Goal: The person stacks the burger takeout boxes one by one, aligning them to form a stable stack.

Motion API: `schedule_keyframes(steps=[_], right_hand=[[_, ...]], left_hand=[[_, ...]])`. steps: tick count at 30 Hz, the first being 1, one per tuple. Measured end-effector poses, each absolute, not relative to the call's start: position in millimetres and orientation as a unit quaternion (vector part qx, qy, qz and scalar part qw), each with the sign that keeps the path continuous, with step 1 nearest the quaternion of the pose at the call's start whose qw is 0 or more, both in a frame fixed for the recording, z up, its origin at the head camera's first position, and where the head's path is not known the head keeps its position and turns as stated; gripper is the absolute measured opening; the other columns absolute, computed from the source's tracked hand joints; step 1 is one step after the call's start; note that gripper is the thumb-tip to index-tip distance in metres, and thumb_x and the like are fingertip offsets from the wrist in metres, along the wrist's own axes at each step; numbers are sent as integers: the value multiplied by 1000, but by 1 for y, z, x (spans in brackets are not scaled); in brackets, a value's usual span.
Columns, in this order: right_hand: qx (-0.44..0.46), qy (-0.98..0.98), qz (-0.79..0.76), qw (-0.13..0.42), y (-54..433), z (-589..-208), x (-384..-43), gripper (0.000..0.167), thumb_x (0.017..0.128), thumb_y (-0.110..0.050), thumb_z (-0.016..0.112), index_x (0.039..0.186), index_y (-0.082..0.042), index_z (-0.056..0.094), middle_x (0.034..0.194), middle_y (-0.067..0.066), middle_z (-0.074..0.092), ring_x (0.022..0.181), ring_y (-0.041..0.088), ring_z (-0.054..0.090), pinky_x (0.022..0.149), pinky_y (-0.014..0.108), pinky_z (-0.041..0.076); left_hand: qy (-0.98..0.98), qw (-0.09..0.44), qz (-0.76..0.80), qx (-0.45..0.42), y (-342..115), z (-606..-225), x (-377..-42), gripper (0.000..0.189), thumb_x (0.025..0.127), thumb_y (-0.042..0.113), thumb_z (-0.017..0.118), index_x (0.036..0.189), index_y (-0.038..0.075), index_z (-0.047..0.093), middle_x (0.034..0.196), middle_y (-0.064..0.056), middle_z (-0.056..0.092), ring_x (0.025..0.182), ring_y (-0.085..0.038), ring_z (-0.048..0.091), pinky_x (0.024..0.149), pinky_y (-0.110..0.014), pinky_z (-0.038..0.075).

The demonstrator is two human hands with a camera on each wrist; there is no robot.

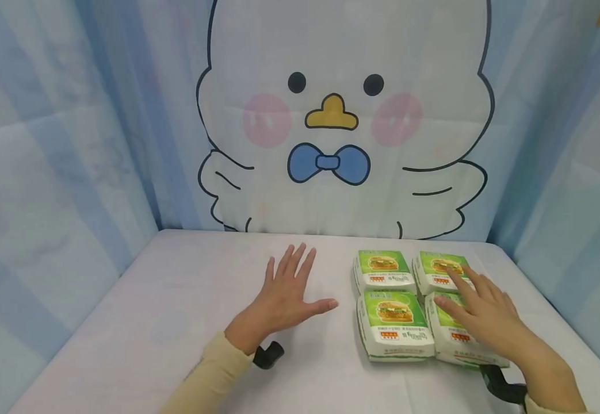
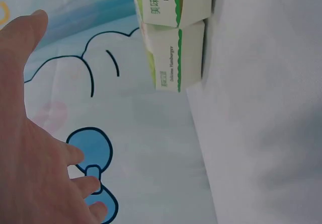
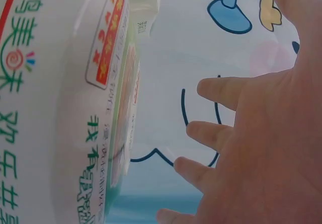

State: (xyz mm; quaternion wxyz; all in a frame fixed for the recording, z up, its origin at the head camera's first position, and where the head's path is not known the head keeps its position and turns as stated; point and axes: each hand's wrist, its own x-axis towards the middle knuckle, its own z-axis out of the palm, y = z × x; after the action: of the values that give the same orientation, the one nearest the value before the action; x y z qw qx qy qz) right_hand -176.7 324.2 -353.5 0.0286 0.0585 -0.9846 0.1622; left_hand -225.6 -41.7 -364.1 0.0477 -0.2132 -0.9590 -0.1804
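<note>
Several white and green burger boxes stand in a two-by-two block on the right of the table. In the head view they are a back left box (image 1: pixel 385 270), a front left box (image 1: pixel 397 328), a back right box (image 1: pixel 429 263) and a front right box (image 1: pixel 467 348). My right hand (image 1: pixel 491 316) hovers over the right-hand pair with fingers spread, hiding part of both; the right wrist view shows a gap between it and the nearest box (image 3: pixel 65 103). To the left of the block, my left hand (image 1: pixel 284 296) is spread above the table, holding nothing.
The boxes stand on a white-covered table (image 1: pixel 139 322). Behind it hangs a curtain (image 1: pixel 331 213) printed with a cartoon bird, and blue-white curtains (image 1: pixel 46 172) close off both sides. A black wrist mount (image 1: pixel 268 355) sits under each wrist.
</note>
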Motion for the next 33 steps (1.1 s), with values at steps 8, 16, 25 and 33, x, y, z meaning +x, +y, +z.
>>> schedule_keyframes(steps=[8, 16, 25, 33], right_hand=[[51, -982, 183, 23, 328, -355, -178, 78, 102, -54, 39, 157, -3, 17, 158, 36, 7, 136, 66, 10, 101, 81, 11], [40, -978, 206, 6, 331, -357, -178, 77, 104, -54, 34, 157, -2, 15, 157, 37, 5, 135, 67, 9, 99, 82, 13], [47, -971, 234, -12, 339, -358, -178, 74, 105, -50, 30, 155, 3, 18, 156, 39, 5, 133, 70, 7, 96, 83, 13], [38, -972, 231, -36, 345, -359, -179, 77, 105, -52, 30, 153, 6, 20, 155, 40, 6, 132, 69, 9, 94, 84, 16]], left_hand=[[-951, 33, -217, -216, -29, -363, -222, 106, 83, 78, 52, 161, 23, 7, 169, -1, 2, 156, -26, -3, 122, -63, 3], [-945, 14, -244, -220, -16, -370, -219, 105, 83, 77, 53, 161, 23, 8, 169, 0, 3, 156, -25, -2, 123, -61, 5], [-935, 3, -258, -244, -4, -372, -213, 106, 83, 73, 59, 161, 22, 9, 168, 1, 7, 156, -24, 3, 123, -58, 10], [-915, -18, -300, -267, 10, -380, -208, 107, 81, 70, 65, 160, 22, 12, 167, 2, 14, 154, -22, 13, 123, -52, 21]])
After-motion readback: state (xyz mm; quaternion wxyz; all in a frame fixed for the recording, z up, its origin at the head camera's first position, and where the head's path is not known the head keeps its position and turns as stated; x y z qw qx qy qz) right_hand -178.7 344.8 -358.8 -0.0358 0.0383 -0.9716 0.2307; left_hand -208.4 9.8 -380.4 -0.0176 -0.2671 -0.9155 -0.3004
